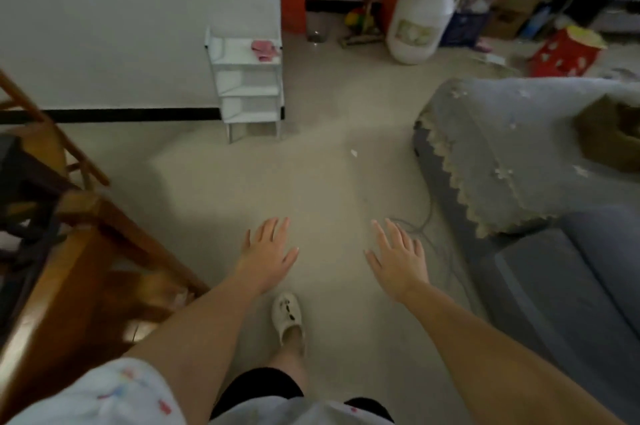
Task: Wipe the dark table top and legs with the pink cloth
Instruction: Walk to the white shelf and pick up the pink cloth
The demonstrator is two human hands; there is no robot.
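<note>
On white shelf (242,53), one pink cloth (264,48)

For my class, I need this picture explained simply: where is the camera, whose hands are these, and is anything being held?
There is one picture, taken by a wide-angle camera worn on a person's head, looking forward and down. The left hand and right hand reach out over the pale floor with fingers straight, holding nothing. The crumpled pink cloth lies on the top shelf of a small white shelf unit by the wall ahead. A brown wooden table is at the left, a grey sofa at the right.
</note>
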